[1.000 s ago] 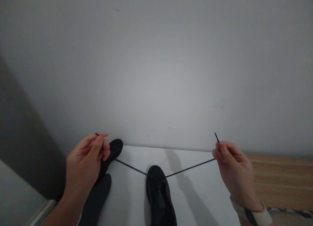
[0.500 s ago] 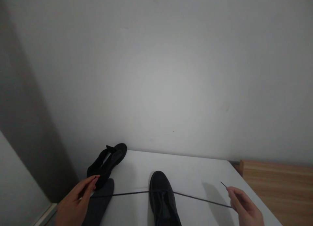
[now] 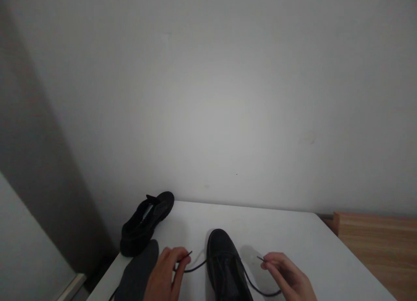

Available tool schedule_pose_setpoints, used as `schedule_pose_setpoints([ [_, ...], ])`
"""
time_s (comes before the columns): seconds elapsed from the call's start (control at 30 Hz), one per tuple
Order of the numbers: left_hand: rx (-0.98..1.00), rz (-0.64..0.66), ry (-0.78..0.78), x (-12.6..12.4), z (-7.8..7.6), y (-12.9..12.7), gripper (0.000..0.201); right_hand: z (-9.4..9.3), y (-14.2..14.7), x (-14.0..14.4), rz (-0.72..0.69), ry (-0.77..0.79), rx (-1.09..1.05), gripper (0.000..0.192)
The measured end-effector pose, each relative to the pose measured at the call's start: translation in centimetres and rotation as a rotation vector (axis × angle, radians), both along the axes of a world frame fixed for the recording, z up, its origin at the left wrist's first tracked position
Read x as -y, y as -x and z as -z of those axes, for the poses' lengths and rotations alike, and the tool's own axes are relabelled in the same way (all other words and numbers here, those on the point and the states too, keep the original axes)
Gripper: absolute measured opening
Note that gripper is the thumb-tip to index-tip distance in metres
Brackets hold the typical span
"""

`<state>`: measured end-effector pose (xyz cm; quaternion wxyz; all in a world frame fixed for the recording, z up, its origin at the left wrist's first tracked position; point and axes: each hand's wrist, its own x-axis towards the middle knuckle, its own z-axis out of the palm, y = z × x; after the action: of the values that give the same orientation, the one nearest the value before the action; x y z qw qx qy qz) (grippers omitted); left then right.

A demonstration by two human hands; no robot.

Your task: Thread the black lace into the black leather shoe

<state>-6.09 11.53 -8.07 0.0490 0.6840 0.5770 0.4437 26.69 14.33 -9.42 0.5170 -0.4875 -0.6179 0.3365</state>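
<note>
Pale grey wall [image 3: 208, 97] fills most of the view above a white table [image 3: 293, 244], whose far edge meets the wall and whose right edge slants toward a wooden surface [image 3: 381, 244]. Both hands are cut off by the bottom edge. Left hand [image 3: 166, 277] pinches one end of a black lace [image 3: 195, 266] between thumb and fingers; right hand [image 3: 286, 279] pinches the other end the same way. That lace hangs slack on either side of a black shoe [image 3: 224, 266], toe toward the wall, heel out of frame; how it threads through is hard to make out. Bare tabletop lies open beyond the toe and to the right. Two shoes show: the second shoe [image 3: 146, 225] lies at the table's far left corner. One dark insole [image 3: 137, 275] lies near it, partly hidden by the left hand.
</note>
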Motion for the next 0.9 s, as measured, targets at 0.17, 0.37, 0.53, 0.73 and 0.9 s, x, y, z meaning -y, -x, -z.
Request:
schedule_pose_setpoints([
  [0.17, -0.117, 0.193, -0.050, -1.0, 2.0, -2.7, 0.017, 0.2, 2.7, 0.2, -0.078, -0.055, 0.078, 0.025],
  [0.37, -0.132, 0.222, -0.013, -1.5, 2.3, -3.9, 0.011, 0.3, 4.1, -0.1, -0.050, -0.178, 0.123, 0.023],
  [0.53, -0.173, 0.236, -0.033, -1.8, 2.0, -4.5, 0.014, 1.0, 4.6, -0.5, -0.032, -0.303, 0.236, 0.020],
  [0.73, -0.217, 0.217, -0.051, -2.1, 2.3, -4.2, 0.011, 1.7, 4.7, -0.6, -0.045, -0.442, 0.378, 0.019],
  [0.9, -0.161, 0.274, -0.164, -2.1, 3.2, -4.0, 0.018, 2.0, 4.4, -0.9, 0.023, -0.509, 0.565, 0.015],
])
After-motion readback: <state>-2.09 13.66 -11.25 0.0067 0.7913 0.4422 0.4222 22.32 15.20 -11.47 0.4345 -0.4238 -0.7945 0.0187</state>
